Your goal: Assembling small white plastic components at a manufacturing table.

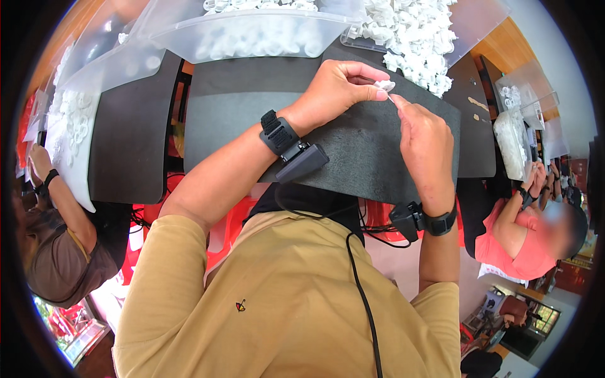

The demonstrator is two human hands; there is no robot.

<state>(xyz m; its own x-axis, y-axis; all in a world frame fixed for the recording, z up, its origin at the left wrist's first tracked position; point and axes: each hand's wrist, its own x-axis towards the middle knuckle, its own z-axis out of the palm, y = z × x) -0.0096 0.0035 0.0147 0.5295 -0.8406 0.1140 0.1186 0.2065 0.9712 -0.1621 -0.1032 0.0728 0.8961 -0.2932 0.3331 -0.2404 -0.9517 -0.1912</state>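
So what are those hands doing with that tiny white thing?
The person's left hand and right hand pinch one small white plastic piece between the fingertips, above a dark grey foam mat. A heap of similar white plastic pieces lies just beyond, beside a clear plastic tray holding more. Other people sit at either side, working with their own hands.

White parts on dark grey mats, with mustard and coral shirts around them

At frame centre the small part (384,85) is white, like the heap of pieces (416,38) at the top and the translucent tray (252,31) beside it. The mat (353,151) is dark grey. The wrist straps (280,133) are black, the shirt (283,302) plain mustard. At right a co-worker's shirt (510,242) is coral; at left another's (53,252) is brown.
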